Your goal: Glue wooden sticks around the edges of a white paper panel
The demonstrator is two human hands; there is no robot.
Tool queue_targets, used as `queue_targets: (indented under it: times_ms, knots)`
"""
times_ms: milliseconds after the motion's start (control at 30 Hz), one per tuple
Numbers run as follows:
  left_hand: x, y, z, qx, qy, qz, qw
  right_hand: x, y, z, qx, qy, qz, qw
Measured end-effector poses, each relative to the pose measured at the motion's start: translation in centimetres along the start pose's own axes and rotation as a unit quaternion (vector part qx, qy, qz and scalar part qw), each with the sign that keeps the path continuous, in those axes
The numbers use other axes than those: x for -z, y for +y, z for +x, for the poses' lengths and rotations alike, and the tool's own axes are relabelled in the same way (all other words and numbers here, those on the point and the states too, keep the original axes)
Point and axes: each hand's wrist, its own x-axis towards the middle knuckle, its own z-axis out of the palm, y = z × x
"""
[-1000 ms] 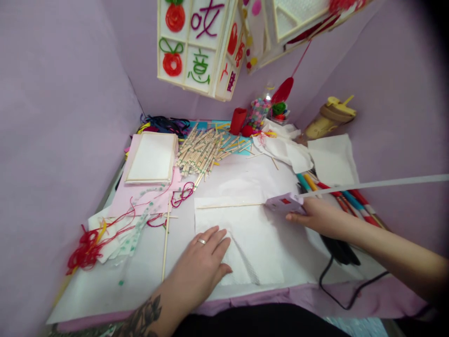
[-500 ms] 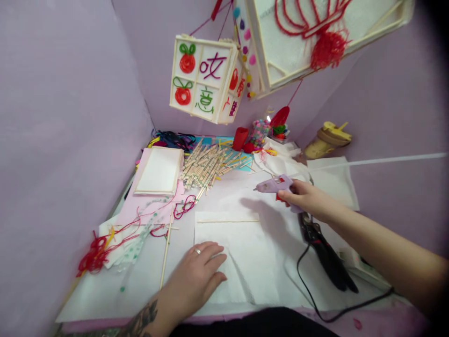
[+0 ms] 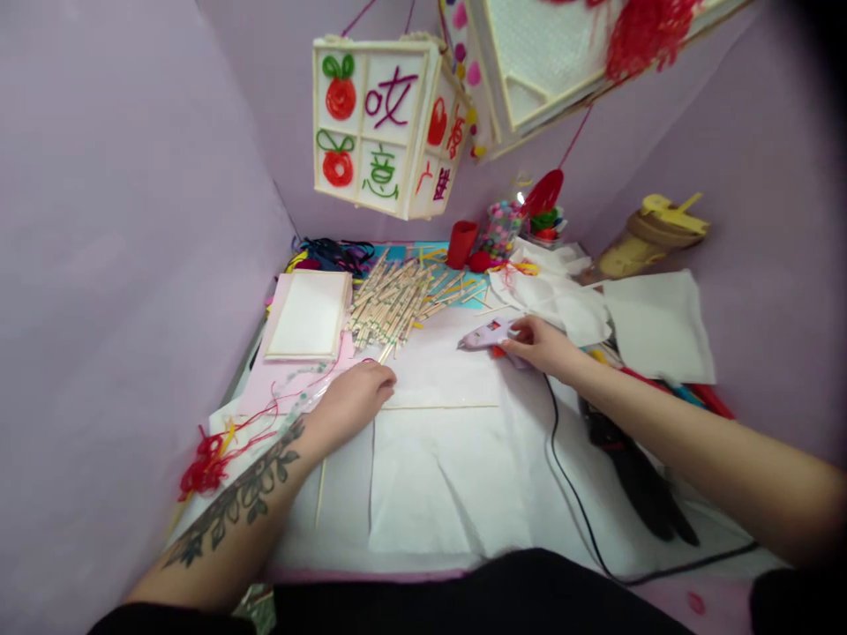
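Note:
My right hand [image 3: 539,347] holds a purple glue gun [image 3: 486,336] low over the table, its nozzle pointing left. My left hand [image 3: 357,393] is at the near end of a pile of thin wooden sticks [image 3: 392,304], fingers bent together by a stick that sticks out toward me; whether it is gripped is unclear. Just below and right of that hand, one thin stick [image 3: 440,407] lies along the far edge of a white sheet [image 3: 437,485]. The glue gun's black cord [image 3: 562,467] runs toward the near right.
A decorated lantern [image 3: 371,128] and a larger frame [image 3: 529,88] hang overhead. White-panelled frame [image 3: 309,315] at left, red yarn [image 3: 204,463] nearer. Right: black-handled tool [image 3: 639,476], yellow cup [image 3: 652,238], white cloth [image 3: 662,326]. Behind: red cup [image 3: 461,244], jar of pompoms [image 3: 501,229].
My left hand has moved from the white sheet up to the stick pile. My right hand has shifted slightly left with the glue gun, which is lower. The camera view has shifted.

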Motion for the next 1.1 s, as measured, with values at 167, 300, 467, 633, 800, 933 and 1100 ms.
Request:
queue_targets:
  times_ms: [167, 300, 467, 633, 800, 933, 1100]
  knots:
    - [-0.4, -0.5, 0.8, -0.017, -0.035, 0.039, 0.999, 0.2, -2.4, -3.0, 0.173, -0.029, -0.087, 0.981]
    - [-1.0, -0.7, 0.6, -0.018, -0.048, 0.054, 0.997, -0.7, -3.9, -4.7, 0.223, -0.119, -0.160, 0.954]
    - [-1.3, -0.9, 0.2, -0.039, -0.041, 0.024, 0.998, -1.7, -4.3, -5.0, 0.203, -0.156, -0.202, 0.945]
    - [-1.6, -1.6, 0.1, -0.049, -0.016, -0.022, 0.998, -1.7, -4.4, -5.1, 0.151, -0.176, -0.148, 0.961]
    - [-0.3, -1.6, 0.3, -0.052, 0.025, -0.044, 0.997, -1.3, -4.3, -5.7, 0.088, -0.131, -0.063, 0.986]
    - [2.1, 0.6, 2.6, -0.084, -0.011, 0.010, 0.996, -0.5, -4.1, -6.9, 0.072, -0.042, -0.053, 0.995]
    - [1.2, 4.1, 8.1, -0.135, -0.080, 0.000, 0.988, -1.2, -3.4, -9.2, 0.065, 0.020, -0.019, 0.997]
